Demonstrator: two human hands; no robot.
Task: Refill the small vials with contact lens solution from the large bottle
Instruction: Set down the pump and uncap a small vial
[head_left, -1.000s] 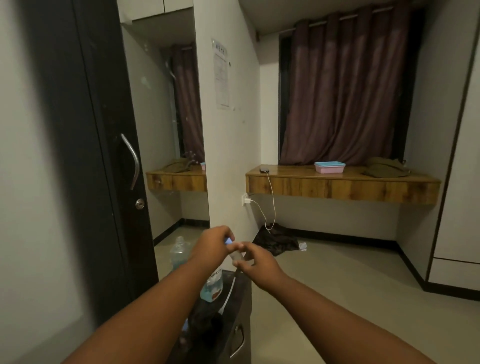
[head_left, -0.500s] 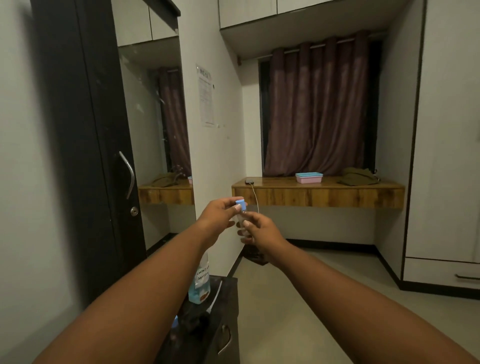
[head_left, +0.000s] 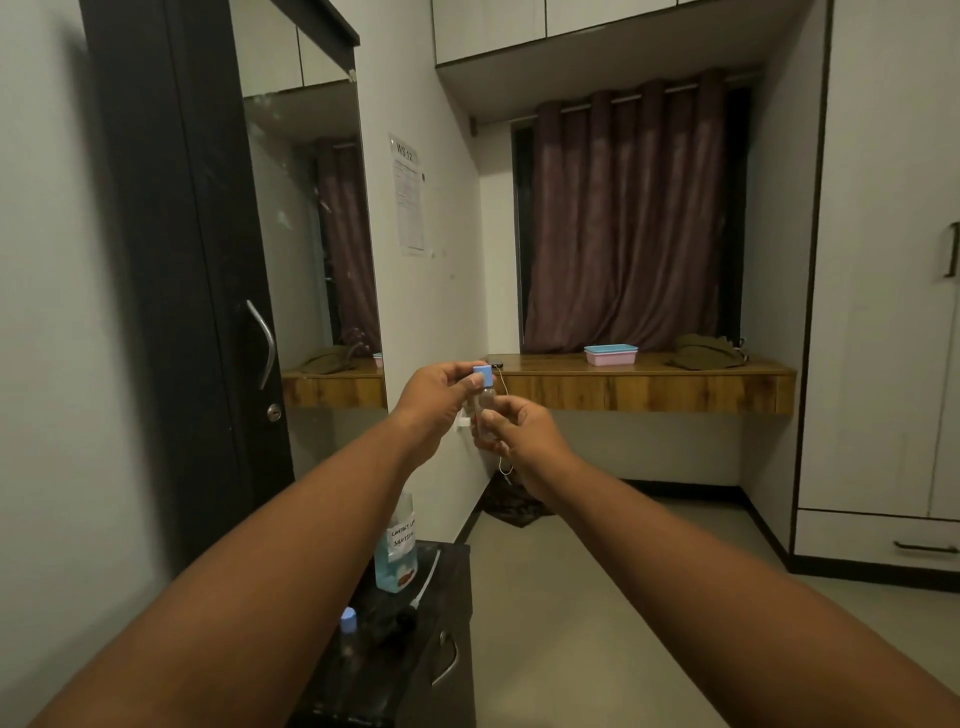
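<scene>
I hold a small clear vial (head_left: 487, 399) upright in front of me at chest height. My right hand (head_left: 514, 431) grips its body from below. My left hand (head_left: 441, 395) pinches its blue cap (head_left: 482, 374) at the top. Below, on a dark cabinet (head_left: 447, 597), stands the large bottle (head_left: 397, 551) with blue liquid and a handwritten label, partly hidden by my left forearm. A second small vial with a blue cap (head_left: 347, 621) stands nearer to me on the same cabinet top.
A white syringe-like stick (head_left: 426, 582) lies on the cabinet top. A dark wardrobe door (head_left: 197, 291) with a mirror is on the left. A wooden shelf (head_left: 639, 387) with a pink box (head_left: 610, 355) runs under the curtain. White cupboards stand at the right.
Both hands have lifted the vial from just above the cabinet to chest height, and the view has tilted up. My left fingers now sit on the blue cap.
</scene>
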